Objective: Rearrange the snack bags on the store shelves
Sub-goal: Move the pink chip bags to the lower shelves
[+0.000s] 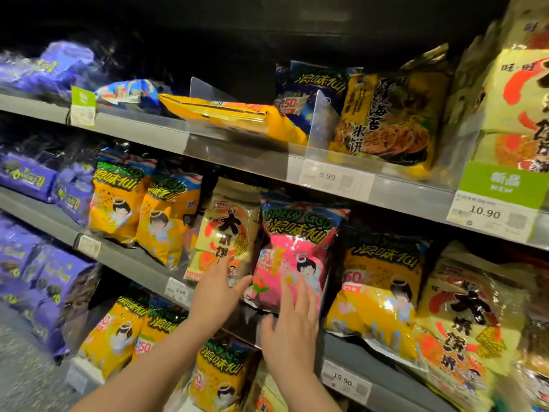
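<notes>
We reach both bare forearms forward, left hand (215,295) and right hand (292,325) open, fingers extended upward.

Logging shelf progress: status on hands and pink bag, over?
Left hand touches pale rice-cracker bag. Right hand: fingers flat on pink Lonely God bag. Those bags sit tight together.

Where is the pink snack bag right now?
Head view, centre: the pink bag stands on the middle shelf between a pale yellow bag on its left and an orange bag on its right.

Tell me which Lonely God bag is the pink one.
The bag on the middle shelf nearest the right hand; every other one is yellow or dark blue.
</notes>
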A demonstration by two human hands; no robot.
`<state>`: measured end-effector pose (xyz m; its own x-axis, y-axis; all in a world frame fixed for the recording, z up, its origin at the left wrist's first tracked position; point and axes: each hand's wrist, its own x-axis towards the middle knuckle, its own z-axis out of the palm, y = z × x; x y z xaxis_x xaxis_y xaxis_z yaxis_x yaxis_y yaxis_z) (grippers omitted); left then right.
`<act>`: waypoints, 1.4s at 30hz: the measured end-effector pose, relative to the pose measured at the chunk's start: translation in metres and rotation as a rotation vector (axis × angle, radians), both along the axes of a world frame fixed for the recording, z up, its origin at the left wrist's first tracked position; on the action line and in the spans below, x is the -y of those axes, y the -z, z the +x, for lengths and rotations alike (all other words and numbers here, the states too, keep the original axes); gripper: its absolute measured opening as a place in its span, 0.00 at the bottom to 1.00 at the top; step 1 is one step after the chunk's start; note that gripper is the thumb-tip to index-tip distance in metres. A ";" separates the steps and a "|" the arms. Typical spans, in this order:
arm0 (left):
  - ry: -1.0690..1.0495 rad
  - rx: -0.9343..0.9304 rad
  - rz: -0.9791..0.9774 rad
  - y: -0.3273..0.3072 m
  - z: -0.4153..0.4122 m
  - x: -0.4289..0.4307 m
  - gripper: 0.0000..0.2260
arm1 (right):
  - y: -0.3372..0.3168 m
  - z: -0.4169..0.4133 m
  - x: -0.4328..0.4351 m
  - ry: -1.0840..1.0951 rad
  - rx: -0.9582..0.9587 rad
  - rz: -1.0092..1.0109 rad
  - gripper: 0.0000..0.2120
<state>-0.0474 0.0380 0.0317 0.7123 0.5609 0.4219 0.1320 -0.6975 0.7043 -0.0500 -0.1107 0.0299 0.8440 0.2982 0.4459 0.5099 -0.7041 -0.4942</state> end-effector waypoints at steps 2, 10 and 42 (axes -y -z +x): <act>-0.039 0.006 -0.015 0.002 -0.003 -0.012 0.29 | -0.002 0.009 -0.001 0.024 0.021 0.009 0.33; -0.185 -0.064 0.001 0.011 0.008 -0.052 0.36 | 0.020 0.016 -0.011 0.182 0.089 -0.248 0.47; -0.138 -0.023 -0.016 0.001 -0.018 -0.048 0.45 | -0.009 -0.005 -0.048 -0.274 -0.176 0.005 0.30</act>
<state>-0.0652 0.0856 0.0309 0.6373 0.6604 0.3971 0.2419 -0.6607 0.7106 -0.0548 -0.0631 0.0394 0.7967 0.5234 0.3022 0.5866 -0.5495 -0.5949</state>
